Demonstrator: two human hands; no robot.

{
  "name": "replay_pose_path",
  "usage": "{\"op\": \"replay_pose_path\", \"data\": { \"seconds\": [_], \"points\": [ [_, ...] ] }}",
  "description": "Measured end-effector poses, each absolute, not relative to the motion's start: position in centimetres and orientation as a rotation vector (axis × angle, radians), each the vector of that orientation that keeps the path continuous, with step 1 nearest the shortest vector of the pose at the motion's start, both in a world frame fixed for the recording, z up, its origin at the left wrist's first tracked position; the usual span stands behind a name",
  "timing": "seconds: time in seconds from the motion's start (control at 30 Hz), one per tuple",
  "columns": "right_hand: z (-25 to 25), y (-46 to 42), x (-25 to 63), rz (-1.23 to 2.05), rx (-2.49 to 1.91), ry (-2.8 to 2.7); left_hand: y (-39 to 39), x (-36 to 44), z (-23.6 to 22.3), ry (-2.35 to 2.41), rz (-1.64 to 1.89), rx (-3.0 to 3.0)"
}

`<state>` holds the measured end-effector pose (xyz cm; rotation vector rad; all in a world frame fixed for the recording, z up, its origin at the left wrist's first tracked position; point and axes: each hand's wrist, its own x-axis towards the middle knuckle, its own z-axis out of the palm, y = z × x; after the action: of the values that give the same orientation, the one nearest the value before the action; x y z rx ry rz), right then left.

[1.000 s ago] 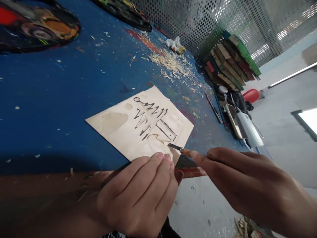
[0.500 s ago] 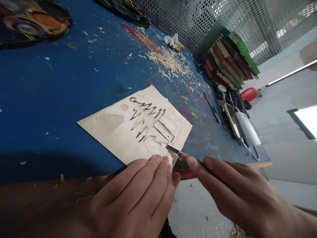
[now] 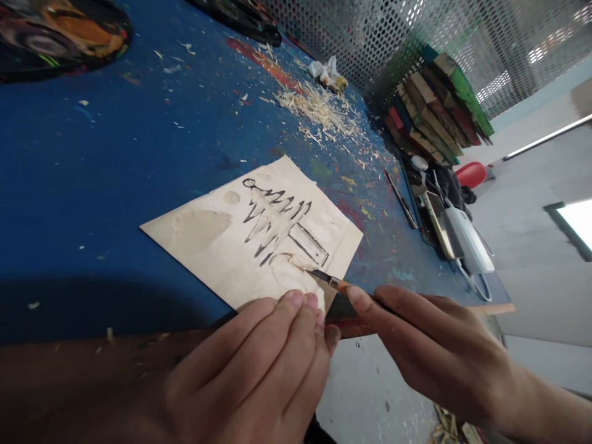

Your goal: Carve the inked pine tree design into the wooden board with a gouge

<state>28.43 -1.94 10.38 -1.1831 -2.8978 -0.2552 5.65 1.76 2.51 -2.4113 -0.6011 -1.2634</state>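
A pale, thin board (image 3: 231, 246), probably a printing block, lies at the blue table's near edge. It bears a black zigzag tree-like drawing with a small circle at one end and a narrow rectangle at the other. Around the drawing some surface is cut away. My left hand (image 3: 263, 364) grips the board's near edge, fingers together on top and the thumb partly hidden at the side. In my right hand (image 3: 435, 351) is a carving gouge (image 3: 333, 281) with a metal shaft and wooden handle. Its tip touches the board beside the rectangle, just beyond my left fingertips.
Pale shavings (image 3: 319, 111) are heaped on the blue table (image 3: 115, 160) near a crumpled white wrapper (image 3: 328, 73). A pen (image 3: 400, 198), a phone (image 3: 441, 225) and a white device with a cable (image 3: 469, 240) lie right. Stacked blocks (image 3: 430, 111) lean by a perforated metal panel (image 3: 333, 31).
The gouge tip has moved slightly left and forward along the board, with my right hand following. My left hand keeps its hold. The view has shifted slightly.
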Motion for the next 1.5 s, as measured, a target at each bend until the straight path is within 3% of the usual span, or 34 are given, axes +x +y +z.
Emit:
{"op": "replay_pose_path", "data": {
  "seconds": [0.17,0.37,0.6,0.87,1.13,1.33,1.5],
  "points": [
    [10.8,-0.6,27.8,-0.295,-0.960,-2.929,1.6,6.3,2.4,-0.654,-1.318,-2.420],
    [10.3,-0.2,28.0,-0.078,-1.146,-2.812,1.6,6.2,2.4,-0.683,-1.328,-2.415],
    [10.4,0.4,27.9,-0.312,-0.904,-2.909,1.2,5.6,1.8,-0.642,-1.227,-2.459],
    [7.8,0.3,28.1,-0.001,-1.184,-2.644,0.9,6.1,2.2,-0.743,-1.185,-2.425],
    [8.8,1.7,31.3,0.311,-1.284,-2.540,0.4,5.6,2.2,-0.786,-1.132,-2.505],
    [7.5,6.5,34.8,-0.210,-1.510,-2.204,0.6,3.6,2.8,-0.557,-1.191,-2.606],
    [8.0,8.2,32.8,-0.211,-1.352,-2.286,0.5,0.6,3.1,-0.569,-1.135,-2.689]
  ]
}}
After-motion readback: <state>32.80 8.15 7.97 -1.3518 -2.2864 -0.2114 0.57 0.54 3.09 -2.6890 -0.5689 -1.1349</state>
